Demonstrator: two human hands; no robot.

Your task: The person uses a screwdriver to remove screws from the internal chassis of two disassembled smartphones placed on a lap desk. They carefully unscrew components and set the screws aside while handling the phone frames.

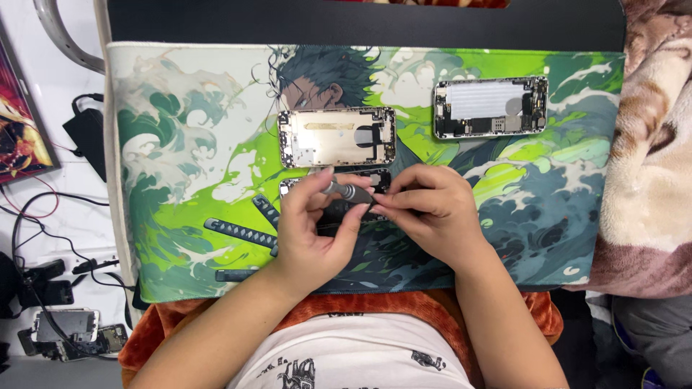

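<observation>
Both hands met over the middle of the mat (180, 144), just below centre. Left hand (310, 230) was curled, thumb and fingers pinched on a small grey screwdriver (344, 191). The tool lay nearly flat, tip end toward the right hand. Right hand (432, 212) was closed too, fingertips (380, 203) pinched at the driver's tip end. Couldn't tell whether they held the tip itself or a tiny part there.

Under the hands sat a third phone (375, 178), dark and mostly hidden. Only its top edge and corners showed between the fingers. Couldn't tell whether the hands touched it.

Just above the hands: an opened gold phone shell (337, 137), lying flat, long side across, inside facing up. Up and right, well apart from it: another opened phone (490, 106), silver plate and dark board showing.

The mat was a printed one in green, white and teal, covering a board on the person's lap. An orange cloth (346, 302) showed under its near edge. A brown and cream blanket (656, 144) lay along the right side.

Left of the mat, on a white surface: a black charger (88, 133), loose cables (43, 216), and more phone parts (68, 328) at the bottom corner.
</observation>
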